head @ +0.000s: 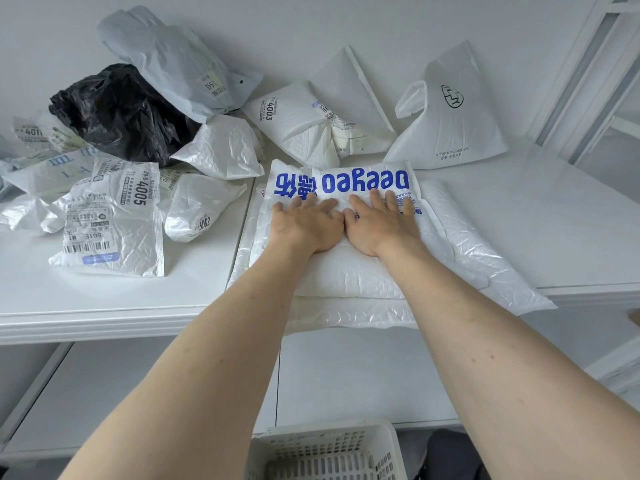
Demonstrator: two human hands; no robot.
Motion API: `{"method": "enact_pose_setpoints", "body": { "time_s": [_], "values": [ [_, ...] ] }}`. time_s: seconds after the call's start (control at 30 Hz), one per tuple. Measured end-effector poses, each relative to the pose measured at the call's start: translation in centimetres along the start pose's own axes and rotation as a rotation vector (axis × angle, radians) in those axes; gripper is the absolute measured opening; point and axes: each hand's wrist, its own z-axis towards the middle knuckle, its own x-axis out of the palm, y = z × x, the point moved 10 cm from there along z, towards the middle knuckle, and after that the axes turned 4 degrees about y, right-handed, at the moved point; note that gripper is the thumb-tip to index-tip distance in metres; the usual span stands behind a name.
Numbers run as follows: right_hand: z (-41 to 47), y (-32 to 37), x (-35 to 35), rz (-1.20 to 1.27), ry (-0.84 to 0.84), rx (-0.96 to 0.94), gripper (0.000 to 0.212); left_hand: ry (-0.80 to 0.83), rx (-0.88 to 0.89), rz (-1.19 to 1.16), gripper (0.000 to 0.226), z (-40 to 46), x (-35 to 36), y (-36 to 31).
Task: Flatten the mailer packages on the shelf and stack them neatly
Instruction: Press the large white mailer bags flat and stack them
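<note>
A white bubble mailer with blue "Deeyeo" lettering (363, 181) lies on top of a stack of flattened white mailers (460, 251) on the white shelf (554, 216). My left hand (304, 223) and my right hand (381, 223) press flat on it side by side, fingers straight and spread, thumbs touching. Crumpled mailers wait at the left: one labelled 4005 (114, 223), a small one labelled 3002 (197, 209), a black bag (121, 112) and a grey mailer (173, 60).
At the back stand a white mailer labelled 4003 (311, 123) and a white handled bag (450, 112) leaning on the wall. The stack overhangs the shelf's front edge. A lower shelf (363, 375) and a white perforated basket (329, 452) lie below. A shelf upright (588, 74) stands right.
</note>
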Motion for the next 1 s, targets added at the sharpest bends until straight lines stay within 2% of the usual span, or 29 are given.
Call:
{"method": "enact_pose_setpoints", "body": {
  "time_s": [1.0],
  "values": [
    [0.28, -0.09, 0.21, 0.041, -0.019, -0.009, 0.057, -0.003, 0.013, 0.011, 0.055, -0.35, 0.79, -0.03]
  ]
}}
